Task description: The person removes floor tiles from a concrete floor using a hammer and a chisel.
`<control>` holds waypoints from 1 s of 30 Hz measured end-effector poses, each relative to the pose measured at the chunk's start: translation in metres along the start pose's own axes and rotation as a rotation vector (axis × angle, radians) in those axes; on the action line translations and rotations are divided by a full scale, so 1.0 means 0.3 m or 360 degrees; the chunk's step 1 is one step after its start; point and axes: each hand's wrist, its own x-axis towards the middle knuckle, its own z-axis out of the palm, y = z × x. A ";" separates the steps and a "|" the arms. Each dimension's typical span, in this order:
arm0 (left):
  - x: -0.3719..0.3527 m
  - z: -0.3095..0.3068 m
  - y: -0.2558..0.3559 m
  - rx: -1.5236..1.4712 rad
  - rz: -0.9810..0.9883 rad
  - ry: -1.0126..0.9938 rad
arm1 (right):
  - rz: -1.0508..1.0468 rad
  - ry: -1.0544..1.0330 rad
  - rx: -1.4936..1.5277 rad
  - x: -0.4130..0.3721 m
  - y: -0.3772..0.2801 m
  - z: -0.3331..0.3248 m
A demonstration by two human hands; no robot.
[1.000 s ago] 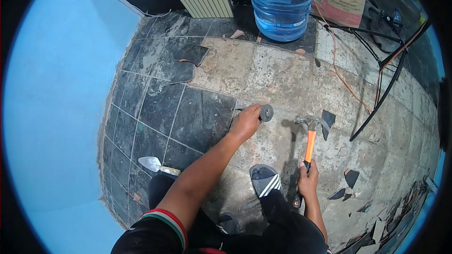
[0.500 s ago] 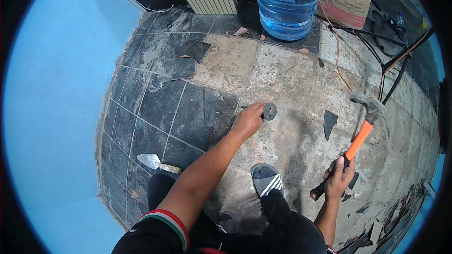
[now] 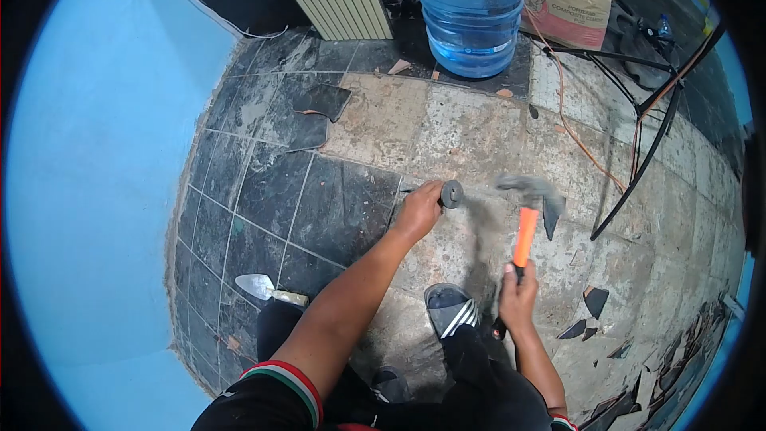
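Closing the left hand point(image 3: 419, 211) around a chisel-like tool point(image 3: 452, 194) with a round grey end, low beside the edge of a dark tile point(image 3: 343, 199). Gripping a hammer point(image 3: 524, 237) in the right hand point(image 3: 519, 295) by the black part below the orange, holding its blurred head over the bare floor point(image 3: 471, 128), to the right of the tool and partly covering a dark shard point(image 3: 552, 221) from view. Wearing a striped sandal point(image 3: 451, 310), nearer the body. Working with a trowel point(image 3: 271, 289) lying beside the left forearm, and a water bottle point(image 3: 471, 20) standing well beyond both hands.
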 end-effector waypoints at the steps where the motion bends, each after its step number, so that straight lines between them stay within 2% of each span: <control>1: 0.004 0.002 -0.007 -0.0007 0.0005 0.0003 | 0.0060 0.0129 0.0176 0.001 -0.039 -0.033; 2: 0.006 0.002 -0.019 -0.0011 0.0004 0.0005 | 0.0124 0.0252 0.0352 0.001 -0.071 -0.053; 5: -0.009 -0.009 -0.021 -0.0015 -0.0009 0.0002 | -0.0308 0.0588 0.0757 0.025 -0.130 -0.058; 8: -0.001 -0.009 -0.036 0.0021 -0.0009 0.0019 | -0.0196 0.0664 0.0866 -0.001 -0.029 0.077; 9: 0.002 -0.004 -0.039 0.0033 -0.0006 0.0027 | -0.0384 0.0472 0.0219 -0.016 0.047 0.119; 11: 0.021 -0.013 -0.035 -0.0030 -0.0031 0.0049 | -0.0374 0.0112 -0.0370 -0.007 0.092 0.152; 13: 0.014 -0.023 -0.025 -0.0064 -0.0059 0.0010 | 0.0041 -0.0216 -0.0256 -0.022 0.063 0.154; 16: 0.022 -0.033 -0.027 -0.0073 -0.0060 -0.0009 | -0.0042 -0.0109 -0.0188 -0.014 0.029 0.081; 17: 0.019 -0.023 -0.032 -0.0079 -0.0037 0.0007 | -0.0255 0.0019 -0.0134 -0.007 0.030 0.055; 19: 0.017 -0.011 -0.037 -0.0072 -0.0017 0.0024 | -0.0016 0.0239 0.0271 0.004 -0.094 -0.012; 21: 0.016 -0.008 -0.034 -0.0046 -0.0014 0.0015 | -0.0229 0.0592 0.0500 0.037 -0.206 -0.043; 24: 0.014 -0.022 -0.023 -0.0042 -0.0028 0.0030 | -0.0366 0.0889 0.0960 0.063 -0.155 0.009; 25: 0.011 -0.030 -0.020 -0.0055 -0.0043 0.0019 | -0.0309 0.0740 0.0832 0.040 -0.134 0.060; 26: 0.015 -0.035 -0.015 -0.0070 -0.0053 0.0013 | -0.0144 0.0605 0.0664 0.011 -0.015 0.122; 27: 0.018 -0.034 -0.011 -0.0085 -0.0057 0.0001 | -0.0039 0.0193 0.0056 0.018 0.000 0.129; 28: 0.024 -0.032 -0.016 -0.0071 -0.0002 0.0024 | -0.0094 -0.0218 -0.0558 0.024 0.016 0.136; 30: -0.011 -0.016 -0.030 -0.0045 0.0094 0.0027 | 0.0064 -0.0098 -0.0264 0.004 0.034 0.144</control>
